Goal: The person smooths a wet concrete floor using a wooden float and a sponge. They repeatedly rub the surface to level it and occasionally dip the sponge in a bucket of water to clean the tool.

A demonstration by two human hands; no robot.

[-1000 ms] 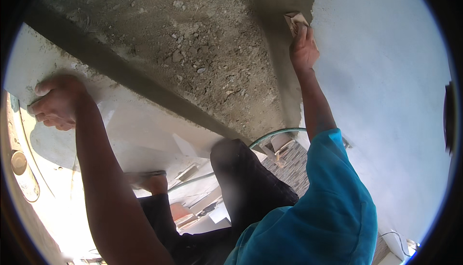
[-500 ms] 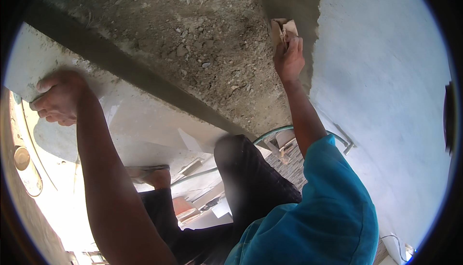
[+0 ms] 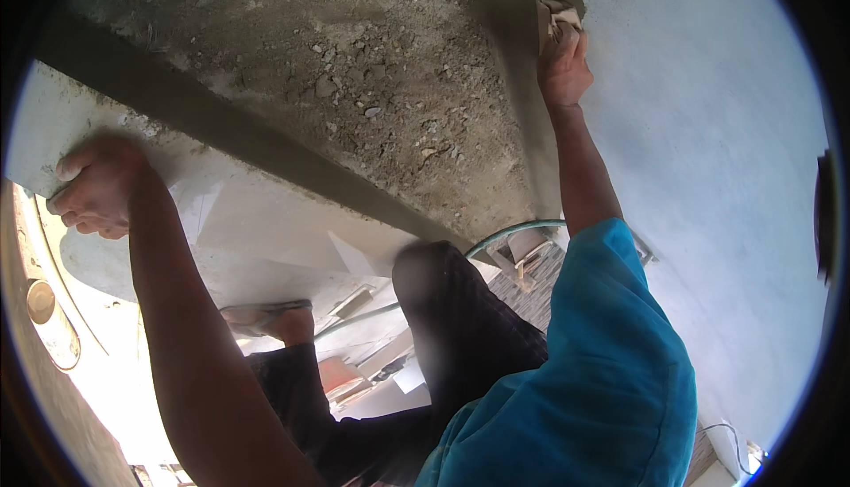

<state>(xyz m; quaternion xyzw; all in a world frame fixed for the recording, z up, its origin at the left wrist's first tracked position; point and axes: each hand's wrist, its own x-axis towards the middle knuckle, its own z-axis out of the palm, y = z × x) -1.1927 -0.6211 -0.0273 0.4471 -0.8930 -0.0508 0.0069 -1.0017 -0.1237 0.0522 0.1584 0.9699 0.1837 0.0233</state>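
Note:
My right hand [image 3: 565,66] grips a small tan float-like piece [image 3: 558,16], flat with a crumpled-looking top. The piece is pressed against the wet grey plaster band [image 3: 509,9] along the foot of the white wall [image 3: 699,133], close to its ragged upper edge. My left hand [image 3: 102,186] is at the far left by the pale low wall [image 3: 266,230], its fingers curled inward. What those fingers close on, if anything, is hidden. A smooth dark grey strip [image 3: 239,128] tops the low wall.
Rough soil with stones [image 3: 381,88] fills the space between the walls. A green hose [image 3: 505,232] curves past my knee [image 3: 434,274]. Below lie my sandalled foot [image 3: 274,319], a pale cylindrical container [image 3: 53,323] and scattered pieces on the floor.
My right hand has slid the tan piece up and to the right along the plaster, nearer the white wall. My left hand has barely shifted, slightly left and down in view.

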